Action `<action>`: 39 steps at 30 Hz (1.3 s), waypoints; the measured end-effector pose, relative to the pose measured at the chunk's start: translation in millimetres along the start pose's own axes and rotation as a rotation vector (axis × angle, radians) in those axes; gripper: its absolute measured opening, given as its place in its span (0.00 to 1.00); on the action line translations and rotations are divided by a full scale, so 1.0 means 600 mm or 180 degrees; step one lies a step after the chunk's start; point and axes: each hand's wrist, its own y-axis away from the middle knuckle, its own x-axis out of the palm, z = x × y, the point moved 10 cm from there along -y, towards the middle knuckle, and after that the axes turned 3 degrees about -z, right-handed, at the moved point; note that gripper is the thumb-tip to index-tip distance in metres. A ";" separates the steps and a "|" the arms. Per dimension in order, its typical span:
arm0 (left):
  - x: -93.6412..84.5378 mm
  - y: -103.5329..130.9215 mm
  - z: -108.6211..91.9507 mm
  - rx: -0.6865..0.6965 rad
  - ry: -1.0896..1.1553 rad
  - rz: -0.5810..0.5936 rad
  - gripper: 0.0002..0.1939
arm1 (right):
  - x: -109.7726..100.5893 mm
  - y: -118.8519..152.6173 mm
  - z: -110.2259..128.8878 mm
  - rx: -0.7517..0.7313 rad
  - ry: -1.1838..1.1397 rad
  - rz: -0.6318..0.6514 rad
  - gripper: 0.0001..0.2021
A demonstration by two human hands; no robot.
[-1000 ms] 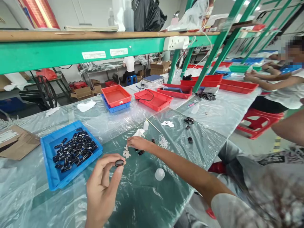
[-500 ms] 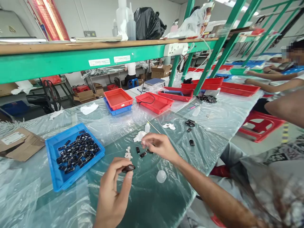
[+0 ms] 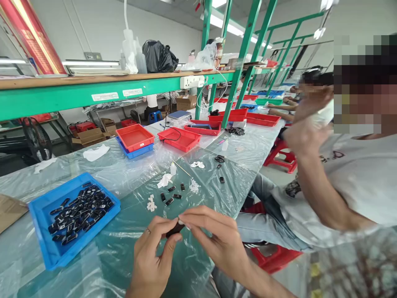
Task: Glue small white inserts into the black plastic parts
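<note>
Between the thumb and fingers of my left hand (image 3: 155, 252) is a small dark glossy part (image 3: 175, 229), held above the green table mat. The fingertips of my right hand (image 3: 214, 240) meet at its upper end, pinching a tiny whitish piece (image 3: 180, 222) against it. Just beyond my hands lie several small black parts (image 3: 169, 201). A cluster of off-white bits (image 3: 151, 203) sits left of these, and a scatter of small pale pieces (image 3: 194, 187) lies to their right. A small white bottle (image 3: 173, 169) stands behind, beside a crumpled tissue (image 3: 164, 180).
A blue tray (image 3: 52, 252) full of black parts stands at the left. Red trays (image 3: 180, 138) line the back, under a green-edged shelf (image 3: 93, 91). A thin stick (image 3: 182, 169) lies near the bottle. At the right sits a co-worker (image 3: 350, 178) with an arm raised.
My right hand has come back from the small pieces to the dark part in my left hand. The view has swung right, and the co-worker's raised arm now shows.
</note>
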 end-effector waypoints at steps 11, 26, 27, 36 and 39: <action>0.002 0.028 -0.019 -0.0252 0.0188 -0.0528 0.12 | -0.016 0.013 0.002 0.0523 -0.0372 -0.0473 0.14; -0.004 0.018 -0.027 0.0164 -0.0059 -0.0341 0.17 | -0.014 0.018 0.035 0.0152 0.0171 -0.0536 0.18; -0.007 0.020 -0.028 0.0181 -0.0063 -0.0442 0.17 | -0.011 0.021 0.037 0.0106 0.0248 -0.0509 0.20; -0.006 0.020 -0.013 0.0052 0.0039 -0.0644 0.12 | 0.007 0.018 0.015 0.0105 -0.0094 0.0112 0.22; 0.004 0.012 0.009 -0.0513 0.0468 -0.0516 0.06 | -0.036 -0.009 -0.090 0.0494 0.0238 0.0210 0.12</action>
